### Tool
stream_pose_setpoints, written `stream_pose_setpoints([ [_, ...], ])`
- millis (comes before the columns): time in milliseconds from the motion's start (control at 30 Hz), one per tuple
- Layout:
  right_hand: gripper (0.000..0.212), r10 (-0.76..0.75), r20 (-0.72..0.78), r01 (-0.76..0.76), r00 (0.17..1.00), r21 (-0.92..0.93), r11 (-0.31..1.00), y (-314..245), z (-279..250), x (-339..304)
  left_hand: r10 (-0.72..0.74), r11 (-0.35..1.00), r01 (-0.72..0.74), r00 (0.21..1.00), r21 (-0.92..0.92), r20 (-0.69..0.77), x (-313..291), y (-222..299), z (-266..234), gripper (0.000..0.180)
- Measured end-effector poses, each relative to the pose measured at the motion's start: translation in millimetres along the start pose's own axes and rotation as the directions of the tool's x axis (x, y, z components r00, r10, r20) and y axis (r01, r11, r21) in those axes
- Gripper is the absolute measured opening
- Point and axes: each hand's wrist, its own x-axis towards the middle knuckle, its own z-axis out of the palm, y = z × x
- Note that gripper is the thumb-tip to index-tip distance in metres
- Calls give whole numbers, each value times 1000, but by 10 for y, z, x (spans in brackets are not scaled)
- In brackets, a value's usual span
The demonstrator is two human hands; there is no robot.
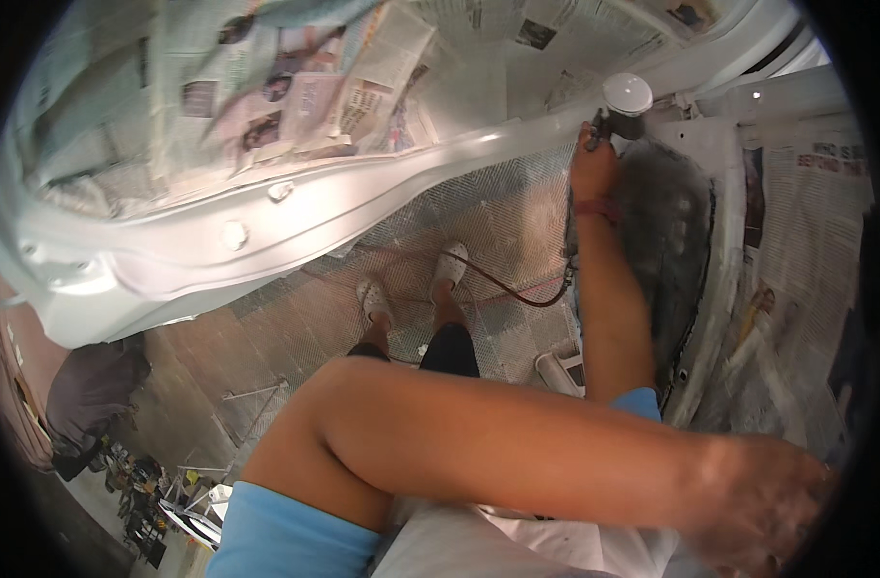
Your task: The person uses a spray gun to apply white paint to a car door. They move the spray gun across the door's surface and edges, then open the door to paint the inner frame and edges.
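Note:
My right hand point(595, 171) is stretched far forward and closed around a spray gun point(604, 130) with a round, white-topped cup point(628, 94). The gun is close to the corner where a white car door point(257, 217) meets the car body. Most of the grip is hidden by the hand. My left forearm crosses in front of me to the right. Low on the right, my left hand point(758, 506) is smeared by motion beside newspaper-covered bodywork, and its fingers are unclear. A dark red hose point(517, 294) curves over the floor toward the gun.
Newspaper sheets point(305, 87) cover the door's upper part, and more newspaper point(811, 250) masks the body at right. Between door and body lies a dark panel point(657, 241). Two light clogs point(450, 270) stand on the patterned floor. A dark covered object point(98, 390) and clutter sit at lower left.

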Motion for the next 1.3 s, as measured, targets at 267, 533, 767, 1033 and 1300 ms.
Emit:
stream_pose_setpoints([
  [267, 52, -76, 63, 69, 995, 117, 991, 531, 1029, -486, -644, 762, 553, 701, 337, 307, -1963, -1510, -152, 90],
  [533, 55, -84, -102, 97, 991, 125, 987, 510, 1151, -273, -491, 868, 481, 792, 125, 362, -2367, -1988, 495, 75],
  [767, 58, -146, -329, 220, 933, 200, 955, 511, 1152, 38, -513, 846, 533, 806, 16, 294, -2414, -1997, 477, 69],
  [1033, 59, 9, 188, -75, 982, 347, 935, 655, 1623, -331, -565, 817, 572, 769, 71, 299, -2401, -1982, 573, 66],
  [1300, 46, -12, 632, -522, 775, 650, 552, 386, 1678, -1398, -592, 795, 597, 725, 107, 353, -2355, -2007, 796, 68],
])
